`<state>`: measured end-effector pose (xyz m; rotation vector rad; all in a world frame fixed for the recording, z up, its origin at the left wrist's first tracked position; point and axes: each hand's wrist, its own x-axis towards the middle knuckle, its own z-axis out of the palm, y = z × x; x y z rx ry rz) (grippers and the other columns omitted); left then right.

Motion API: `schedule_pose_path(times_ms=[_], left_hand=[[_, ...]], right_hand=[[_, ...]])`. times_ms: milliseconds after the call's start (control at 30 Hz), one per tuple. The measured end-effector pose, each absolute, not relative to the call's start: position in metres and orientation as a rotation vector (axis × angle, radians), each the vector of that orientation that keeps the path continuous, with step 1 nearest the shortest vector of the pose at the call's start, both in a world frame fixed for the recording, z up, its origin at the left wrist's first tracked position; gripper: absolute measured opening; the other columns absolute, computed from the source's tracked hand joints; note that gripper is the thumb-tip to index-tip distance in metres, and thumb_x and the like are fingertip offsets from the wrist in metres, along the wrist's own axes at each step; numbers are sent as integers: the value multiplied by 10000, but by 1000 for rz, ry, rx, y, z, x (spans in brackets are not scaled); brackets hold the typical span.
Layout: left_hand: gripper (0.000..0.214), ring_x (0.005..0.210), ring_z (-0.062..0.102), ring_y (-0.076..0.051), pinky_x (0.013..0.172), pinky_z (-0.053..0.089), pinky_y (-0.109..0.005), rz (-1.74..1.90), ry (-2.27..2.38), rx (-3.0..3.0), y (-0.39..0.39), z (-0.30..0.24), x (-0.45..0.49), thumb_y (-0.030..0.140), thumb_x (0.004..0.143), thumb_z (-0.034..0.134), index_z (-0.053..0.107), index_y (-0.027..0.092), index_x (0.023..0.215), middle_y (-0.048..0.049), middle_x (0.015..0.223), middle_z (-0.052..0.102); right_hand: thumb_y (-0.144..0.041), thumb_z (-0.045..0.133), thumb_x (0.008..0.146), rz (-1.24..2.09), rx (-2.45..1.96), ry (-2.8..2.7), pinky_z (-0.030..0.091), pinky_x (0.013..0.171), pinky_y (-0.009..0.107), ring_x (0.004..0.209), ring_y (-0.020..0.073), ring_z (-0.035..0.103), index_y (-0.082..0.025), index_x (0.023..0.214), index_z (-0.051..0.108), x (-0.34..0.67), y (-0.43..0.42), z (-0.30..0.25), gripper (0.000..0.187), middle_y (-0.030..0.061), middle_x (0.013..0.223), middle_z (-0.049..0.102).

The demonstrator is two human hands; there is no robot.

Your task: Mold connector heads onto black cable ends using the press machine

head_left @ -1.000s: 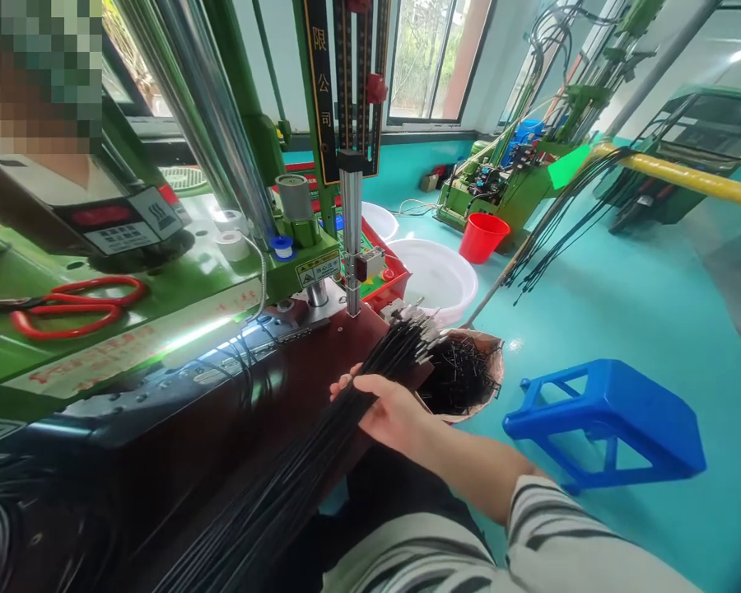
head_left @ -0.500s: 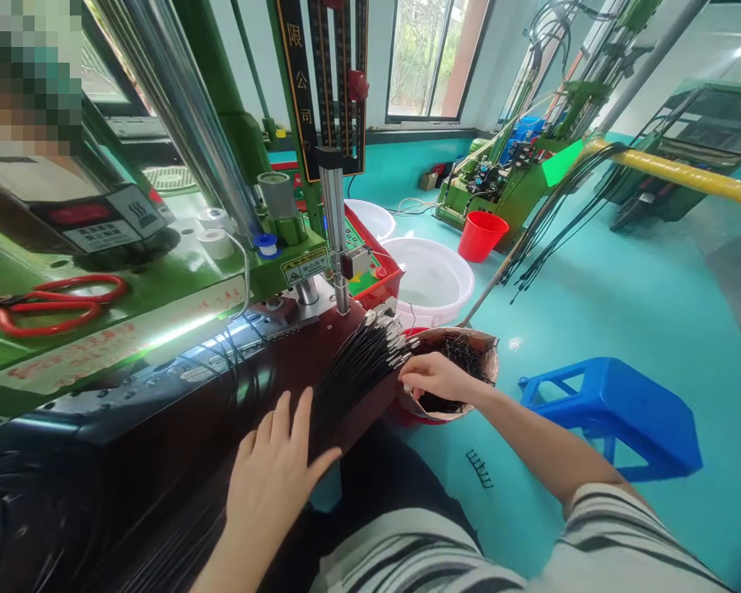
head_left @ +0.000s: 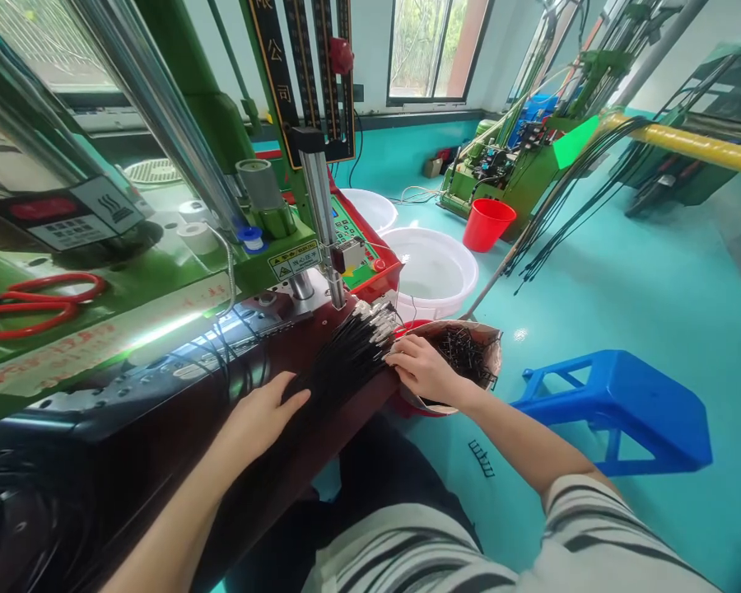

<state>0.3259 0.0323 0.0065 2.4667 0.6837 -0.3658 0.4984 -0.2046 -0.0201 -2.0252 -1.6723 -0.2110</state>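
Note:
A thick bundle of black cables (head_left: 339,356) with pale silvery ends (head_left: 374,319) lies along the dark brown bench edge. My left hand (head_left: 265,416) reaches over the bundle behind those ends, thumb on the near side and the other fingers mostly hidden, closed around the cables. At the bundle's right edge, my right hand (head_left: 423,368) has its fingers drawn together close to the cable ends; what it pinches, if anything, is hidden. Just below and behind that hand stands a lined red bucket (head_left: 492,350) holding black scraps (head_left: 463,350).
A green press (head_left: 247,255) rises behind the bench, with red-handled scissors (head_left: 43,301) on its ledge and a red control panel (head_left: 370,276). White tubs (head_left: 435,309), a blue stool (head_left: 648,403) and a black comb-like scrap (head_left: 482,459) are on the floor. Cables hang from a yellow bar (head_left: 704,147).
My left hand has moved from spread fingers above the cables to closing around them. My right hand has shifted left, from the bucket's rim to the bundle's edge. The view has tilted slightly.

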Motion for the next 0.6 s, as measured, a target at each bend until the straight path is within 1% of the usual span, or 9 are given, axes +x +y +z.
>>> schedule_pose_path(times_ms=[67, 167, 233, 300, 367, 400, 500, 533, 600], left_hand=[[489, 1014, 563, -309, 797, 415, -379, -388, 770, 2539, 31, 8, 326, 510, 810, 309, 457, 187, 1147, -124, 1095, 609], [508, 1002, 571, -310, 797, 415, -380, -411, 778, 2601, 25, 12, 329, 529, 800, 323, 432, 192, 1164, -122, 1083, 612], [533, 996, 577, -293, 788, 422, -357, -380, 725, 2613, 19, 15, 335, 540, 777, 373, 415, 183, 1171, -118, 1098, 603], [560, 989, 580, -291, 768, 429, -347, -350, 690, 2630, 13, 16, 342, 530, 748, 436, 403, 170, 1175, -122, 1117, 592], [584, 962, 587, -303, 736, 433, -352, -349, 694, 2645, 10, 17, 351, 515, 717, 491, 399, 162, 1174, -125, 1099, 599], [597, 945, 591, -307, 716, 434, -352, -364, 700, 2644, 9, 16, 355, 513, 704, 510, 397, 163, 1174, -124, 1080, 608], [645, 905, 601, -303, 666, 433, -336, -429, 701, 2614, 12, 14, 362, 547, 658, 551, 405, 175, 1164, -115, 1026, 629], [653, 903, 602, -302, 656, 432, -331, -442, 698, 2609, 13, 13, 363, 558, 647, 558, 409, 178, 1157, -115, 1022, 631], [651, 914, 598, -305, 658, 429, -332, -438, 693, 2619, 15, 12, 363, 572, 646, 551, 413, 182, 1148, -117, 1032, 627]], right_hand=[[-66, 429, 791, -222, -2047, -1719, 408, 819, 362, 894, 198, 462, -160, 907, 576, 498, -206, -20, 210, 77, 895, 554], [-65, 429, 779, -183, -2082, -1771, 398, 787, 339, 842, 186, 456, -152, 868, 571, 497, -208, -17, 189, 70, 877, 550], [-87, 430, 792, -159, -2100, -1817, 385, 791, 338, 853, 187, 451, -145, 933, 568, 498, -207, -15, 206, 78, 926, 552], [-129, 431, 820, -147, -2109, -1876, 370, 803, 341, 879, 194, 442, -142, 1058, 545, 498, -205, -13, 264, 89, 977, 543], [-195, 428, 854, -133, -2124, -1944, 360, 793, 339, 858, 193, 434, -160, 1147, 517, 498, -201, -10, 308, 89, 961, 529], [-235, 429, 867, -127, -2140, -1973, 357, 778, 335, 831, 190, 428, -175, 1162, 515, 498, -199, -9, 313, 85, 935, 519], [-320, 439, 876, -132, -2187, -2021, 345, 732, 320, 757, 176, 399, -208, 1151, 534, 497, -194, -5, 312, 74, 893, 482], [-331, 447, 872, -139, -2191, -2032, 340, 726, 318, 753, 176, 392, -203, 1120, 552, 497, -193, -5, 298, 74, 891, 475], [-341, 466, 858, -157, -2194, -2039, 334, 726, 320, 772, 183, 390, -175, 991, 597, 496, -192, -5, 250, 81, 891, 472]])
